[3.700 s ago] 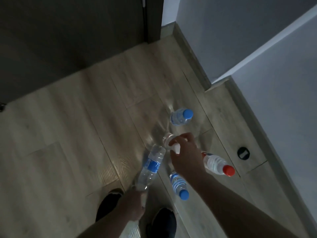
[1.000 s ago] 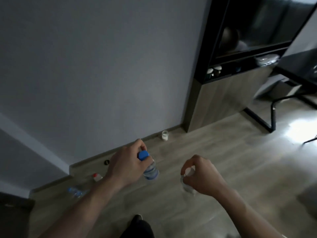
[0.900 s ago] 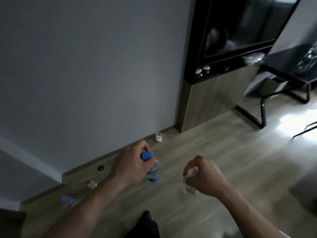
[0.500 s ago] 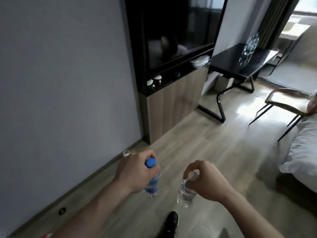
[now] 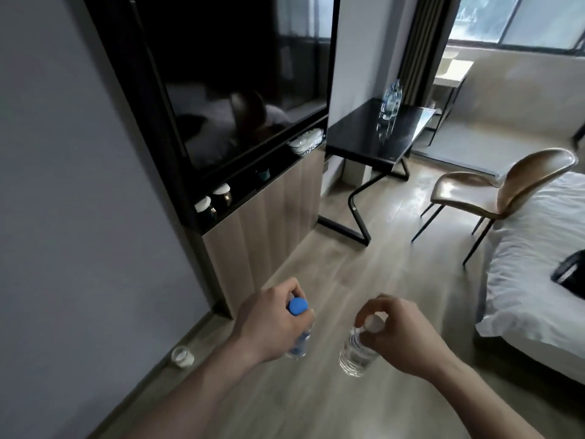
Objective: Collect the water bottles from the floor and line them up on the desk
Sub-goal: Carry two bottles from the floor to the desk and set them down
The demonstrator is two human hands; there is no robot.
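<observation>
My left hand grips a blue-capped water bottle by its neck, so most of its body is hidden behind my fingers. A clear white-capped water bottle hangs from my right hand, which pinches it at the cap. Both bottles are held upright above the wooden floor. The black desk stands ahead against the wall, and a few clear water bottles are grouped at its far end.
A tan chair stands right of the desk, beside a white bed. On the left are a wooden cabinet and a dark TV screen. A small white jar sits on the floor by the wall.
I stood up from the floor holding both bottles and turned right. The bottles left on the floor slid out of view, and the desk, chair and bed came into view.
</observation>
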